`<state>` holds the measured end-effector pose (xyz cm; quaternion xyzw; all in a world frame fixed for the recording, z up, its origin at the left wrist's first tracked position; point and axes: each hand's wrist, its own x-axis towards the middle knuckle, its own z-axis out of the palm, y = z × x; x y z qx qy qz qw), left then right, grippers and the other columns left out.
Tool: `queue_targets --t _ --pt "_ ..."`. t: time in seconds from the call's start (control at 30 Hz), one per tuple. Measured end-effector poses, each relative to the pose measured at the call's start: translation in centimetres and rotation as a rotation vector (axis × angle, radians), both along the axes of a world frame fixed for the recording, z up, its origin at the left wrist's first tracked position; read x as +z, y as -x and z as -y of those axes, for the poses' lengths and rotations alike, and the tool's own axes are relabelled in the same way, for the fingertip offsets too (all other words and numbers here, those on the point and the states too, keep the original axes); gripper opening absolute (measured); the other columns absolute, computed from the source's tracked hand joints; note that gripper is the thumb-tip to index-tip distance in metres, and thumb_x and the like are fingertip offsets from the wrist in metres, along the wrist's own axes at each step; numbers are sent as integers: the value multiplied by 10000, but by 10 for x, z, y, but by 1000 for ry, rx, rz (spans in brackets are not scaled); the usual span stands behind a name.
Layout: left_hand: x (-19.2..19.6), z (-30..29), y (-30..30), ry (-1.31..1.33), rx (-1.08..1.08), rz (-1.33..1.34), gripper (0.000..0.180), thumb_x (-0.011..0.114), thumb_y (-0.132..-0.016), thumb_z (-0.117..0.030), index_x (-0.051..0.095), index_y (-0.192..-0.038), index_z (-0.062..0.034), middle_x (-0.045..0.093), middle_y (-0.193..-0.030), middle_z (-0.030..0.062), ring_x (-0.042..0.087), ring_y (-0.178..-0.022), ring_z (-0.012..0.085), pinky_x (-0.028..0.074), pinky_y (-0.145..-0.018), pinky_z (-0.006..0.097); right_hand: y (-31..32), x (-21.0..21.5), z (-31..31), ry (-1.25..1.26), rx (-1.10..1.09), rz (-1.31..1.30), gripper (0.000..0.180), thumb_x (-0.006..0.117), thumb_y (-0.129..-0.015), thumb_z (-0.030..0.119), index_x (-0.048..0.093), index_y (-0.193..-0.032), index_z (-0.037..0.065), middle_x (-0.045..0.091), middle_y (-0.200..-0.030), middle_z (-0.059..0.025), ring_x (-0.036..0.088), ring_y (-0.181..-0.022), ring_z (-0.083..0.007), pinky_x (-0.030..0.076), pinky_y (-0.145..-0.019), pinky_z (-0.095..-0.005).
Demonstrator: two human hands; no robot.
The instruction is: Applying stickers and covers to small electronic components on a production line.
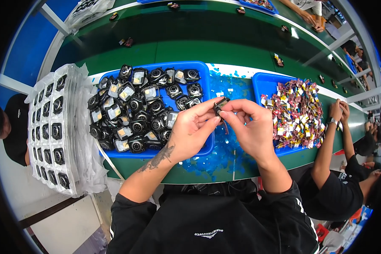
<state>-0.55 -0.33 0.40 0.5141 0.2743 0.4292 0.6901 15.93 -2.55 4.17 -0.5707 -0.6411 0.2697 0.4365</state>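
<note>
Both hands meet in front of me above the workbench, pinching one small black smartwatch case (221, 104) that is seen edge-on. My left hand (194, 130) grips it from the left with thumb and fingers. From the right, my right hand (255, 129) closes thumb and forefinger on its near edge. A thin reddish strip hangs beneath the fingers; I cannot tell what it joins. Left of my hands is a blue tray (209, 84) heaped with black smartwatch cases (137, 106). On the right, another blue tray (258, 84) holds a pile of small reddish parts (298, 114) with yellow and white tabs.
Stacked clear plastic trays (51, 131) of watch cases stand at the far left. Blue film scraps (224, 156) litter the bench between the bins. Beyond runs a green conveyor (190, 51) carrying scattered parts. A co-worker's arms (332, 122) reach in at right.
</note>
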Motion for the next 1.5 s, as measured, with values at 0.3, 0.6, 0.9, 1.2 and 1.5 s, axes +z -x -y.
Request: queue_targets --t 0.3,0.6,0.9,1.2,1.5 --pt "1 4 -2 -39 25 -60 441 534 -920 78 461 -1355 89 611 -1217 169 605 -1123 186 484 -982 300 -1 3 -3 41 13 43 84 748 -776 27 692 -839 19 670 -708 -70 432 -465 -85 359 -447 -260" --pt "6 1 -4 102 59 136 469 512 -945 46 389 -1398 60 606 -1214 188 616 -1099 183 521 -936 315 -10 -6 -8 -113 18 -50 196 783 -740 24 620 -848 17 613 -782 -63 591 -689 -156 488 -643 -268" --pt "19 3 4 -404 186 -306 239 586 -892 42 697 -1096 -15 629 -1039 124 660 -881 162 525 -703 276 -14 3 15 109 121 -426 136 688 -864 -18 639 -989 -32 666 -900 -54 647 -821 -100 546 -752 -243" --pt "20 0 11 -596 141 -469 235 714 -805 4 721 -1038 -26 650 -859 101 654 -713 163 507 -624 253 -27 6 16 344 248 -597 91 625 -923 28 590 -995 -14 605 -945 -34 596 -883 -78 532 -725 -221" --pt "9 7 -4 95 31 -27 222 661 -890 6 652 -1089 104 698 -1020 120 666 -917 131 551 -806 237 -15 -8 22 60 41 -228 233 703 -828 -42 580 -1019 9 619 -912 -49 613 -843 -81 504 -683 -214"
